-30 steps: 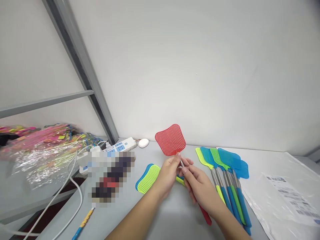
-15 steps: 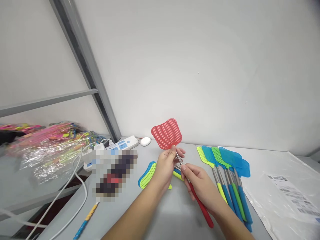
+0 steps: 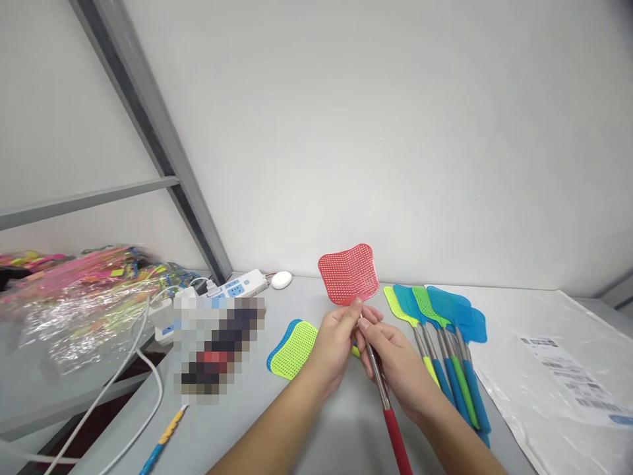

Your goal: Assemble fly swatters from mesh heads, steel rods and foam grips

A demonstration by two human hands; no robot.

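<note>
A red fly swatter (image 3: pixel 349 274) with a perforated head, metal shaft and red grip is held upright in front of me. My left hand (image 3: pixel 337 340) pinches it at the neck just below the head. Close beside it, my right hand (image 3: pixel 390 353) has its fingers closed around the upper metal shaft. Under and left of my left hand lie a lime-green swatter (image 3: pixel 293 353) and a blue one (image 3: pixel 278 349), partly covered. Several blue, green and yellow swatters (image 3: pixel 448 336) lie in a row to the right.
Clear plastic bags of colourful items (image 3: pixel 99 297) fill the left side. A power strip (image 3: pixel 237 290) with white cables (image 3: pixel 148 356) and a white oval object (image 3: pixel 281 280) stand near the wall. A white plastic mailer (image 3: pixel 539 382) covers the right. A blurred-out object (image 3: pixel 222 349) lies left.
My right hand has slid up the metal shaft, close to my left hand. More of the shaft shows below it, and the red grip sits lower. The view has shifted slightly.
</note>
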